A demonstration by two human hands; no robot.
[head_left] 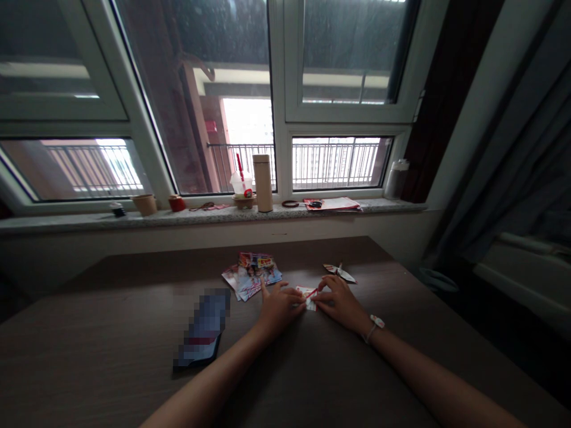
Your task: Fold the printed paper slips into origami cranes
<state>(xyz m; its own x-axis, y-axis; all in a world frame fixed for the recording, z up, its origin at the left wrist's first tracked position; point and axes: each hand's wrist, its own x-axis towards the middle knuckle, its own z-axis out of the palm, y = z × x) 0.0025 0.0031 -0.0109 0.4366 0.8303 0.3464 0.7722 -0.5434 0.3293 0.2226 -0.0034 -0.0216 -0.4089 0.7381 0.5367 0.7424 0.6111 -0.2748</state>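
A small folded piece of white paper [308,291] with red markings lies on the table between my two hands. My left hand [277,310] rests over its left side, the fingertips pressed onto the paper and the index finger raised a little apart. From the other side, my right hand [342,302] pinches the paper's right edge between thumb and fingers; a bracelet is on that wrist. Just behind the right hand is a folded paper crane [341,273] with wings spread. Fingers cover part of the paper, so its full shape is hidden.
Colourful printed papers [254,276] lie beyond my left hand. A phone [203,330], blurred out, is left of my left forearm. On the windowsill [214,217] stand a beige flask [263,184], a plastic cup with straw [241,183], scissors [314,204] and more papers [336,204].
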